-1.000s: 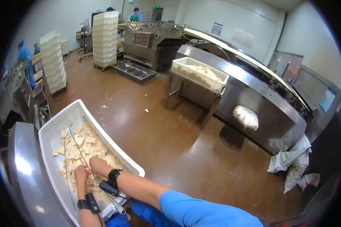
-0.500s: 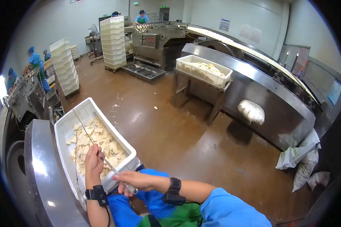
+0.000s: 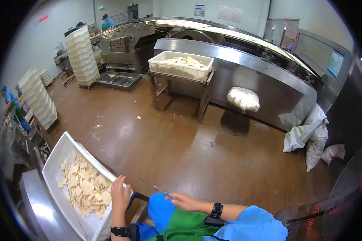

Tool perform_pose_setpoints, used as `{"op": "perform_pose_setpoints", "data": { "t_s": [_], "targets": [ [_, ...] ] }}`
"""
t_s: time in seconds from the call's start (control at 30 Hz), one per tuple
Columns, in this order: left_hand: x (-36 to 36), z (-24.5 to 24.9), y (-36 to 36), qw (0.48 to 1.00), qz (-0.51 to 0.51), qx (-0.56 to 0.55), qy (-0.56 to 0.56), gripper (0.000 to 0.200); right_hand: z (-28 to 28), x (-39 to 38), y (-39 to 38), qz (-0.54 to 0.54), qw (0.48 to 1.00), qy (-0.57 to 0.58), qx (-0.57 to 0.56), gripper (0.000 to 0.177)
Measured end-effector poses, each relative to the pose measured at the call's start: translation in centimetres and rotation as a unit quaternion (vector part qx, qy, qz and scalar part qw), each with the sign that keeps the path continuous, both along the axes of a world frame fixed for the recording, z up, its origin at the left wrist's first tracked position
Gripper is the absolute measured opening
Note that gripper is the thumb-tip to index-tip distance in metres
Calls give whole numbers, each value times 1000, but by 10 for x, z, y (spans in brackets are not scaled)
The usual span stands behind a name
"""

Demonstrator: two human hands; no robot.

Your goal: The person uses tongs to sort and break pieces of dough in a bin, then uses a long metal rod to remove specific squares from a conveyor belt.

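A white plastic crate [image 3: 54, 160] at lower left is filled with broken pale dough-like pieces [image 3: 86, 184]. My left hand [image 3: 120, 195] is at the crate's near right corner, its fingers extended right at the rim and nothing held in them. In front of my lap, my right hand [image 3: 183, 201] is closed round one end of a thin metal rod [image 3: 161, 189], which points up and left over the floor. A thin dark line, like a wire, lies across the left part of the pieces.
Left of the crate runs a steel machine edge [image 3: 38, 201]. Across the brown floor [image 3: 157, 148], another full crate [image 3: 181, 72] stands on a metal stand beside a long conveyor [image 3: 237, 56]. Crate stacks [image 3: 82, 56], white sacks [image 3: 317, 144] and people [image 3: 106, 23] are farther off.
My view has turned right. My left hand has let go of the rod and moved to the crate's corner. My right hand has carried the rod away from above the crate, to the right.
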State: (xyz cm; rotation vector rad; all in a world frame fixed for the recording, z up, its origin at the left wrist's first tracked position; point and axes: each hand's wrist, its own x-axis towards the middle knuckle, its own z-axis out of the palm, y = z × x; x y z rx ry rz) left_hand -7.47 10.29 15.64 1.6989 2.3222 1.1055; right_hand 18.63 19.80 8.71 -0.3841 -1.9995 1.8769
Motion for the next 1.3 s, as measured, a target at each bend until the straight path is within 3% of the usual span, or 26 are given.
{"op": "perform_pose_setpoints", "data": {
  "t_s": [0.03, 0.07, 0.13, 0.17, 0.23, 0.27, 0.33, 0.37, 0.43, 0.47, 0.53, 0.57, 0.67, 0.7, 0.8, 0.87, 0.93, 0.97, 1.0, 1.03, 1.07, 1.13, 1.27, 1.3],
  "targets": [
    [-5, -6, 4, 996, 12, -47, 72, 42, -1, -6, 9, -71, 996, 16, 57, 30],
    [-6, -7, 8, 985, 26, -91, 144, 44, 1, -12, 21, -77, 995, 16, 58, 30],
    [-6, -5, 14, 973, 14, -170, 155, 47, 8, -25, 45, -130, 970, -140, -148, 32],
    [-11, -13, 14, 975, 18, -155, 160, 45, 12, -35, 55, -134, 970, -139, -150, 32],
    [-22, -15, 12, 981, -10, -158, 110, 35, 21, -54, 79, -267, 957, -89, -74, 33],
    [-21, -5, 14, 977, -5, -150, 151, 28, 22, -61, 92, -272, 955, -87, -76, 33],
    [-21, -1, 17, 983, -3, -181, 45, 27, 29, -65, 119, -354, 925, -131, -53, 31],
    [-20, -4, 17, 982, -9, -182, 46, 27, 39, -62, 126, -359, 922, -132, -55, 31],
    [-23, -9, 19, 985, 18, -167, 44, 22, 63, -51, 134, -470, 873, -129, -3, 30],
    [-26, 0, 22, 985, 6, -166, 50, 22, 77, -39, 136, -482, 867, -125, -6, 30],
    [-24, 16, 27, 976, -25, -127, 173, 22, 107, 2, 131, -531, 826, -185, 38, 28],
    [-31, 3, 23, 970, -43, -222, 94, 28, 120, 25, 128, -554, 805, -207, 53, 28],
    [-40, -11, 21, 955, -63, -261, 126, 31, 167, 97, 118, -614, 744, -248, 93, 26],
    [-39, -5, 24, 947, -74, -303, 77, 36, 181, 123, 115, -620, 737, -251, 95, 26],
    [-36, 2, 54, 864, -125, -486, 53, 48, 211, 195, 113, -649, 705, -281, 46, 23],
    [-67, -91, 57, 889, 15, -412, 200, 13, 228, 243, 116, -697, 691, -191, 22, 24],
    [-33, -54, 86, 941, 151, -304, -5, 15, 249, 283, 119, -712, 675, -189, 36, 25],
    [-6, -25, 107, 939, 163, -292, 74, 14, 258, 299, 125, -728, 662, -173, 48, 27],
    [1, -21, 132, 897, 164, -404, -69, 19, 267, 314, 132, -728, 660, -176, 52, 27],
    [4, -46, 148, 936, 118, -331, -8, 14, 275, 327, 135, -746, 645, -164, 28, 28],
    [19, -48, 163, 935, 116, -334, -8, 14, 279, 338, 138, -762, 630, -152, 2, 29],
    [39, -43, 209, 914, -20, -382, -133, 16, 279, 360, 154, -774, 620, -124, -19, 30],
    [86, -49, 279, 903, -95, -394, -143, 19, 292, 397, 203, -789, 613, -25, -31, 31],
    [91, -60, 299, 885, -113, -441, -102, 20, 293, 408, 220, -789, 613, -28, -30, 31]
  ]
}}
